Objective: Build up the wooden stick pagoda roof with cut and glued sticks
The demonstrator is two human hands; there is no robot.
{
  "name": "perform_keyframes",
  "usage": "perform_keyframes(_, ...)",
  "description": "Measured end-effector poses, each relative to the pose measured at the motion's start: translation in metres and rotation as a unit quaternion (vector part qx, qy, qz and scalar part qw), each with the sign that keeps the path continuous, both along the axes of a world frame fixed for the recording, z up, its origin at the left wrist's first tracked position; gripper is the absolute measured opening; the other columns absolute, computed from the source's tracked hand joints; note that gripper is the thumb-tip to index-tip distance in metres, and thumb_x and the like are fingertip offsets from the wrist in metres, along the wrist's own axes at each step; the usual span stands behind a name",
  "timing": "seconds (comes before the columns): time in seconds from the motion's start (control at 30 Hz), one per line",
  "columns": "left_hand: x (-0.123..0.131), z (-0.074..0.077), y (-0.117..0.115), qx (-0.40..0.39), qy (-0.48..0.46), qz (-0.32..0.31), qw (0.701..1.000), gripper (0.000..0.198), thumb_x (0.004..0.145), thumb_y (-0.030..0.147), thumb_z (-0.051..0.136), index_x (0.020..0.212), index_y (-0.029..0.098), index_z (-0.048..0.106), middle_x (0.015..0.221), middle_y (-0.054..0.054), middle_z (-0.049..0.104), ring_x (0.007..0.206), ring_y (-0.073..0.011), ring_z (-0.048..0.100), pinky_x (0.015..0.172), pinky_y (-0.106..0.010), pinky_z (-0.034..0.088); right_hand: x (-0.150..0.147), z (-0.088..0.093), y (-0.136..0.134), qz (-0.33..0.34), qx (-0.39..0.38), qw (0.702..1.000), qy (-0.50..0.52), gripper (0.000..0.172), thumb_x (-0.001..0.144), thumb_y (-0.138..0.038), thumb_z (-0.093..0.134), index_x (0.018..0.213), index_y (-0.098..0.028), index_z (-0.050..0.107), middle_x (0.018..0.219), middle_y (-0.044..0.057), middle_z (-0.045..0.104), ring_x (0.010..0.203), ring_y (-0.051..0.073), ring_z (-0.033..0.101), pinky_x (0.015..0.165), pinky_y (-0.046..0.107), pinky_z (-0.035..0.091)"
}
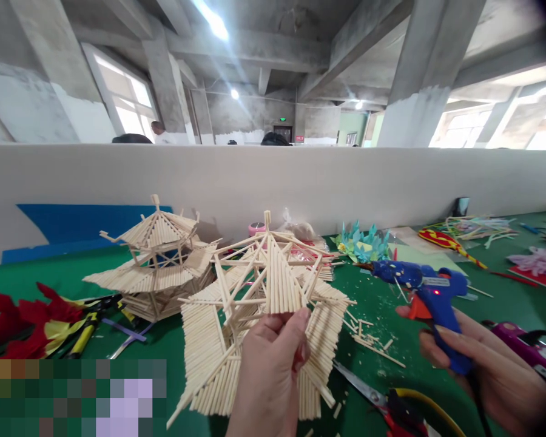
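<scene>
Your L hand [273, 364] is pinching, thumb agst fingers, the lower edge of the stick panel [282, 282], sitting at upper front of the stick pagoda [203, 346]; your R hand [491, 361] is gripping, w/ curled fingers, the blue glue gun [442, 292]

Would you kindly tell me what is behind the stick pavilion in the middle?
Behind the stick pavilion, a pink round object, a plastic bag and some sticks partly show. Whatever lies directly behind its lower part is covered by it and the left hand.
</scene>
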State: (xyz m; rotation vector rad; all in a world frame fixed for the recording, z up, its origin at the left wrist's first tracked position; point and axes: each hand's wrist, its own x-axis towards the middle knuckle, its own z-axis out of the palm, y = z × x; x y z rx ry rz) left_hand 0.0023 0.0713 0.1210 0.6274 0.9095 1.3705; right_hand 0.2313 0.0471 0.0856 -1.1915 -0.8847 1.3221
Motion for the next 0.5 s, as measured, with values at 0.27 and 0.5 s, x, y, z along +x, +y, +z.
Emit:
perform_keyframes(0.27, 0.0013, 0.0010, 0.0022, -0.019, -0.003, 0.010, 1.000, 0.032, 0.053, 0.026, 0.072, 0.045, 0.016, 0.042, 0.039, 0.008, 0.038, 0.039, -0.0047, 0.029, 0.043, -0.020, 0.024, 0.0027, -0.0039, -0.0032, 0.062, 0.030, 0.997, -0.020, 0.023, 0.075, -0.040, 0.052, 0.089, -0.022, 0.056, 0.057, -0.001, 0.051, 0.052, 0.012, 0.039, 0.047, 0.020, 0.034)
perform_keyframes(0.5, 0.0012, 0.0010, 0.0002, -0.009, 0.009, 0.003, 1.000, 0.034, 0.053, 0.026, 0.072, 0.042, 0.016, 0.041, 0.038, 0.007, 0.038, 0.040, -0.0054, 0.030, 0.042, -0.021, 0.024, -0.0034, -0.0042, -0.0080, 0.052, 0.036, 0.998, -0.026, 0.019, 0.075, -0.038, 0.053, 0.084, -0.023, 0.059, 0.059, -0.001, 0.054, 0.053, 0.013, 0.042, 0.050, 0.021, 0.038)
